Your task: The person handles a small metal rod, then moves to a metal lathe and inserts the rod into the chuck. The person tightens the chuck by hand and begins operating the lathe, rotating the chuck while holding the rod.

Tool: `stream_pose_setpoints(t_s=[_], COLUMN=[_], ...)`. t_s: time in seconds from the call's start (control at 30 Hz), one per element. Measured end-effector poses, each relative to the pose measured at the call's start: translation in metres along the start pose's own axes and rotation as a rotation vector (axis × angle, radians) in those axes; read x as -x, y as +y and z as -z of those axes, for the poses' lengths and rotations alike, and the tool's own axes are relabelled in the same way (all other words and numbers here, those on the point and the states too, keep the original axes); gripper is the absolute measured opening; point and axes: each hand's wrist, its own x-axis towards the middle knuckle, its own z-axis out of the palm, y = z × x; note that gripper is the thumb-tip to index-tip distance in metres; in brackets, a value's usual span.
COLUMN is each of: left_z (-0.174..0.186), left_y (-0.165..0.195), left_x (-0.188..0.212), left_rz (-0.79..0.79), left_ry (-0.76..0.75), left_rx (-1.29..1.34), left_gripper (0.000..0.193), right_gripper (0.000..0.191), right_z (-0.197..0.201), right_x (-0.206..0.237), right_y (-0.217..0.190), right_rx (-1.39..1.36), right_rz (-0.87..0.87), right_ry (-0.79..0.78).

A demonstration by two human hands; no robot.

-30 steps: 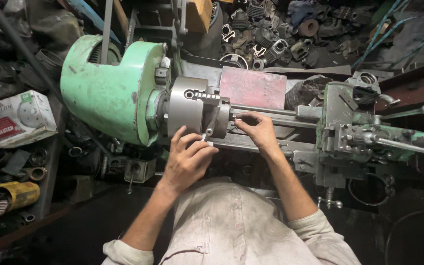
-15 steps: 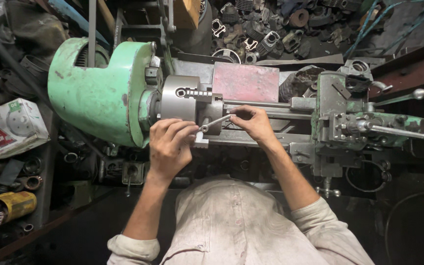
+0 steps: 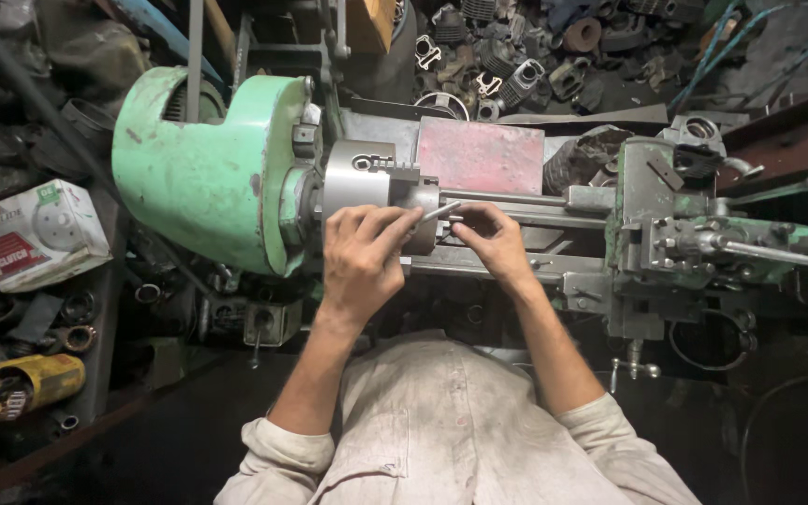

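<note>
Green-painted lathe headstock (image 3: 208, 168) fills the upper left of the frame, with the grey steel chuck (image 3: 367, 187) at its right, near the centre. Just right of the chuck, a red panel (image 3: 479, 154) lies behind the bed. Left hand (image 3: 362, 257) is closed on a thin metal rod (image 3: 440, 212) in front of the chuck; right hand (image 3: 493, 243) pinches narrowly just beside the rod's tip.

white-and-red cardboard box (image 3: 39, 234), left shelf, beside green lathe

I count one green lathe (image 3: 208, 168), one steel chuck (image 3: 367, 182), one white carton (image 3: 39, 234), one yellow can (image 3: 35, 383), two hands.
</note>
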Motion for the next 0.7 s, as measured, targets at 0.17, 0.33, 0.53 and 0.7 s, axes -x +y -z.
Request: stream_pose_setpoints(t_s=[0.17,0.33,0.53,0.7], left_z=[-0.004,-0.007,-0.017,-0.029], left_y=[-0.001,-0.001,-0.005,-0.005], left_x=[0.001,-0.004,-0.007,-0.001], left_rz=[-0.017,0.008,0.002,0.048], left_ry=[0.035,0.053,0.129,0.199], left_rx=[-0.013,-0.062,-0.136,-0.151], left_gripper=[0.034,0.028,0.021,0.015], right_gripper=[0.022,0.021,0.019,0.020], right_z=[-0.001,-0.003,-0.006,-0.007], right_x=[-0.007,-0.010,-0.011,-0.011], right_y=[0.002,0.002,0.002,0.004], right_rx=[0.099,0.005,-0.006,0.037], right_rz=[0.110,0.064,0.056,0.062], right_ry=[-0.008,-0.010,0.016,0.036])
